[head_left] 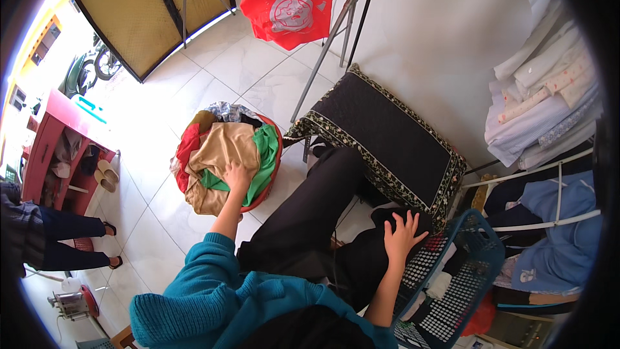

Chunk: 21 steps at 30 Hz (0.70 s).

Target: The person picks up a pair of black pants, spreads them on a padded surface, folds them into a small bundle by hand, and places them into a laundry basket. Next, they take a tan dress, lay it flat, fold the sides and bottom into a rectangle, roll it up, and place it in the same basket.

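My left hand (237,176) reaches into a round red basket (277,167) heaped with clothes. Its fingers lie slightly apart on a tan cloth (223,145) at the top of the heap. Green cloth (265,148) shows beside and under that hand, and red cloth (188,143) bulges at the left of the heap. A grey patterned cloth (227,112) lies at its far side. My right hand (402,236) is open with fingers spread, over my black-trousered knee, holding nothing.
An ironing board with a black, flower-edged cover (394,132) stands ahead on the right. A teal plastic basket (478,252) is by my right arm. Folded clothes (542,97) fill the right side. A person (64,232) stands at left near a pink cabinet (55,145).
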Motion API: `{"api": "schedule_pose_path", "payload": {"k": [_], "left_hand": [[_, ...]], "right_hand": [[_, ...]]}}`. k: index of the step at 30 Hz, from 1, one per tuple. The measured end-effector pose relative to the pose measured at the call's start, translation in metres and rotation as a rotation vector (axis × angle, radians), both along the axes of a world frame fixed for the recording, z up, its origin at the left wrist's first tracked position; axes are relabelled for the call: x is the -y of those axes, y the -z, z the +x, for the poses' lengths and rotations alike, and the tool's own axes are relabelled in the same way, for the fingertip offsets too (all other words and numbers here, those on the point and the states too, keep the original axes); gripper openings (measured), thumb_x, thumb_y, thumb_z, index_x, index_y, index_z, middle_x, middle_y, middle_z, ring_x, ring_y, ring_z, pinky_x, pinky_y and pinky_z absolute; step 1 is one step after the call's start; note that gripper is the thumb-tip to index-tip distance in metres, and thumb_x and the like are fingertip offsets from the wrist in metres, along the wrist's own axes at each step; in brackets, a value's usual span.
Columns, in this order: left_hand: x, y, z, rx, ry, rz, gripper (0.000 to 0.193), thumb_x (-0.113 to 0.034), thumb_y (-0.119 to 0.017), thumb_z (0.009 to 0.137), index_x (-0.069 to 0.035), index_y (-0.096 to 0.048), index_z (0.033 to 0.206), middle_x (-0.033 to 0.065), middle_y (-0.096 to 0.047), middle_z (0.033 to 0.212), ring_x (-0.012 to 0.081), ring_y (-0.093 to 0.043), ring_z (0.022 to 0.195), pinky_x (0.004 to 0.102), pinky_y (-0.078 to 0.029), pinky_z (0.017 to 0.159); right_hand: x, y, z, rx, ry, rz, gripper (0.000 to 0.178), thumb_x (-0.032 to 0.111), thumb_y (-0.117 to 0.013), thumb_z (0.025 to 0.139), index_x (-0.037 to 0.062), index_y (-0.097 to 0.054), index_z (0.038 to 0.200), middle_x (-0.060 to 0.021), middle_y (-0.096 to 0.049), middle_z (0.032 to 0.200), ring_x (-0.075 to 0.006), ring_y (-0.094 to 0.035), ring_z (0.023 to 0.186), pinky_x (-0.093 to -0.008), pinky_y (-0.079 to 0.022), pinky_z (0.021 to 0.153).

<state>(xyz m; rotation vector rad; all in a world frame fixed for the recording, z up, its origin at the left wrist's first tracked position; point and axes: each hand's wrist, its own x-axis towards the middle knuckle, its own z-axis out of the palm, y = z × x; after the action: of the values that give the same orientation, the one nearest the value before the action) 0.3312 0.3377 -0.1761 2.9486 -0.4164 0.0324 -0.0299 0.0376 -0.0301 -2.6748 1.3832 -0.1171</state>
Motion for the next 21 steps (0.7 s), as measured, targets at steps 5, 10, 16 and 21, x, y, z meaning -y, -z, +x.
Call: {"api": "schedule_pose_path", "payload": {"k": [5,10,16,21], "left_hand": [[0.006,-0.027,0.013,0.019,-0.056,-0.537,0.01,-0.013,-0.054,0.084,-0.003,-0.053,0.086,0.0169,-0.059,0.088,0.0385,-0.058,0.082,0.0463,-0.045,0.07],[0.097,-0.151,-0.033,0.081,0.064,-0.995,0.005,-0.006,-0.052,0.087,-0.002,-0.05,0.09,0.0197,-0.057,0.082,0.0406,-0.056,0.078,0.047,-0.043,0.066],[0.134,-0.21,-0.12,0.245,0.726,-1.148,0.023,0.006,-0.056,0.074,-0.004,-0.053,0.094,0.0144,-0.055,0.093,0.034,-0.055,0.087,0.045,-0.045,0.074],[0.022,-0.068,-0.132,0.263,0.778,-0.745,0.049,-0.02,-0.074,0.064,-0.008,-0.052,0.106,0.0208,-0.049,0.116,0.0409,-0.045,0.114,0.054,-0.032,0.096]], "right_hand": [[-0.007,-0.022,0.018,0.278,-0.03,0.168,0.031,0.024,-0.064,0.084,0.0127,-0.061,0.112,-0.0111,-0.05,0.13,-0.03,-0.043,0.125,-0.0565,-0.022,0.105],[-0.036,-0.066,0.103,0.693,-0.331,0.563,0.065,0.011,-0.072,0.076,0.0059,-0.042,0.133,-0.0152,-0.053,0.127,-0.0281,-0.057,0.109,-0.0376,-0.048,0.084],[-0.088,-0.012,0.244,0.775,-0.5,1.251,0.055,0.019,-0.058,0.088,0.0079,-0.034,0.136,-0.0102,-0.043,0.132,-0.0221,-0.054,0.111,-0.0338,-0.05,0.086],[-0.108,-0.015,0.3,0.876,0.036,2.038,0.033,0.026,-0.049,0.096,0.0036,-0.049,0.12,-0.0097,-0.056,0.118,-0.0191,-0.055,0.107,-0.0344,-0.048,0.092]]}}
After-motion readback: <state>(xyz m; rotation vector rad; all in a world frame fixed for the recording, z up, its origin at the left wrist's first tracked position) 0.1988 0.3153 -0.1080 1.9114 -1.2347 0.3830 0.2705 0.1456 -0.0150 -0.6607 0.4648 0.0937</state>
